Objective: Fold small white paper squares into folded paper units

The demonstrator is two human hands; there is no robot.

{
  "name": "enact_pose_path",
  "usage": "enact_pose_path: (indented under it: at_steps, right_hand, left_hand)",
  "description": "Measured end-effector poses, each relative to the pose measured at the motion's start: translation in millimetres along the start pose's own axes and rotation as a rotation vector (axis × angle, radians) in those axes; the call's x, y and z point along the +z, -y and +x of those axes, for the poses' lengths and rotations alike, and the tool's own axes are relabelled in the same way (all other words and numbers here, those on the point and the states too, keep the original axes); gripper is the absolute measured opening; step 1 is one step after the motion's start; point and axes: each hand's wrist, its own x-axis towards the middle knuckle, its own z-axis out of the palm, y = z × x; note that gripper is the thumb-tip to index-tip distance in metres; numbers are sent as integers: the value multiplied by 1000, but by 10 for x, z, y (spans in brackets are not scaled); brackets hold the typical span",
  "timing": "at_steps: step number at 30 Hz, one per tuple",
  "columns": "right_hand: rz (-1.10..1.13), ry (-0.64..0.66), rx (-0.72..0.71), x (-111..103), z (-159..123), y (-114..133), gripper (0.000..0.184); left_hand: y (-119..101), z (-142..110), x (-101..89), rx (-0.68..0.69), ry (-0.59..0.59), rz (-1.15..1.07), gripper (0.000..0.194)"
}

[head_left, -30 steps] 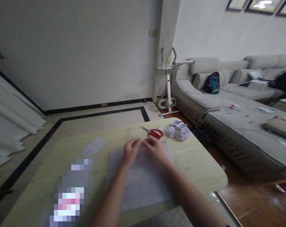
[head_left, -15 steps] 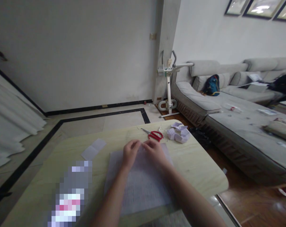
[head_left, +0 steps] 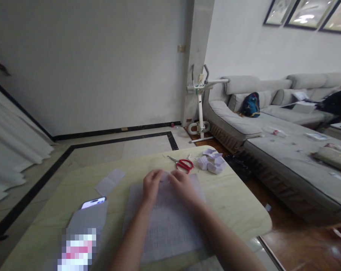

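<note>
Between my two hands is a small piece of white paper [head_left: 165, 176], pinched at its edges above a large printed sheet [head_left: 170, 226] that lies flat on the table. My left hand [head_left: 152, 185] is closed on the paper's left side. My right hand [head_left: 182, 184] is closed on its right side, and its fingers hide part of the paper. Just beyond my right hand lie scissors with red handles [head_left: 184, 165]. Several folded white paper pieces [head_left: 212, 162] sit in a cluster to their right.
A creased paper slip [head_left: 110, 181] and a phone [head_left: 93, 203], partly covered by a grey sheet, lie on the left of the pale table [head_left: 238, 199]. A grey sofa [head_left: 288, 150] stands to the right, with exercise equipment [head_left: 200, 105] behind the table.
My hands have drawn slightly apart, and more of the small paper shows between them. The view has tilted up a little. The scissors and folded pieces stay in place.
</note>
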Motion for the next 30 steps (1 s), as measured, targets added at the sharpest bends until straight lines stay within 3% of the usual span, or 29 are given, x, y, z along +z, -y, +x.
enact_pose_path:
  at_steps: [5,13,30]
  right_hand:
    - [20,-50,-3,15,5,-15,16]
    - [90,-116,-7,-47,52,-85,14]
    - [153,-62,-32,-80,81,-85,16]
  left_hand:
    - [-40,-28,11,-5,39,47,27]
    - [-62,-101,63,-3,228,97,25]
    - [-135,-129,56,62,290,112,25]
